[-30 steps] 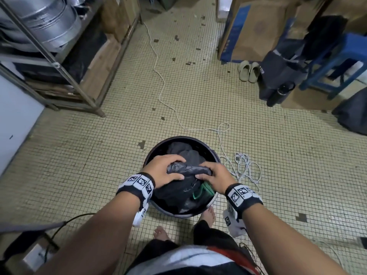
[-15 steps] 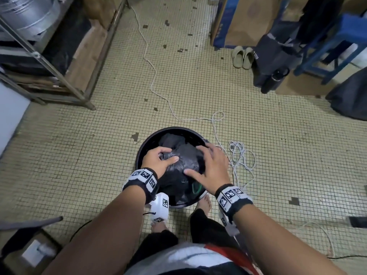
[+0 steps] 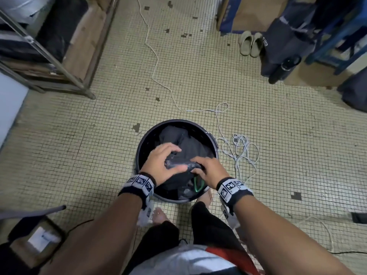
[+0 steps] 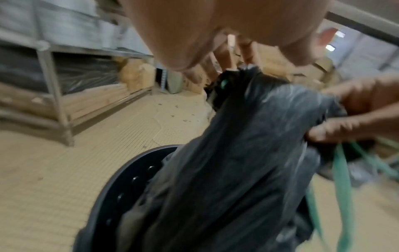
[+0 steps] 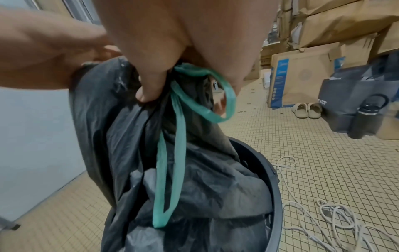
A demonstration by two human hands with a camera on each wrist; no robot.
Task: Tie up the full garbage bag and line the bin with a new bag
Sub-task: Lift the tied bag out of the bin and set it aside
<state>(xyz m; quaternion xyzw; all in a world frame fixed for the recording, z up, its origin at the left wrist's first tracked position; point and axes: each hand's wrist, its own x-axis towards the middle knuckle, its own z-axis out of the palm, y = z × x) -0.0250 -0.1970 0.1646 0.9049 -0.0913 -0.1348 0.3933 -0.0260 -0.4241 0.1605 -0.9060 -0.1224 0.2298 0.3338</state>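
Observation:
A round dark bin (image 3: 142, 143) stands on the tiled floor just ahead of my feet, with a black garbage bag (image 3: 188, 143) inside it. Both hands are over its near half and hold the bag's bunched top between them. My left hand (image 3: 168, 158) curls over the left end of that bunch. My right hand (image 3: 198, 166) pinches the right end. In the right wrist view the thumb (image 5: 151, 88) presses the plastic, and a green drawstring (image 5: 172, 170) hangs from the grip in loops. In the left wrist view the bag (image 4: 237, 153) rises out of the bin (image 4: 129, 170).
A white cable (image 3: 238, 147) lies coiled on the floor right of the bin and runs away to the back. A metal rack (image 3: 59, 66) stands at the left. Slippers (image 3: 249, 43), a dark bottle (image 3: 286, 66), bags and cardboard boxes are at the back right.
Half a second ago both hands lay spread on top of the bag. Now they have drawn the plastic into a bunch and grip it from either side.

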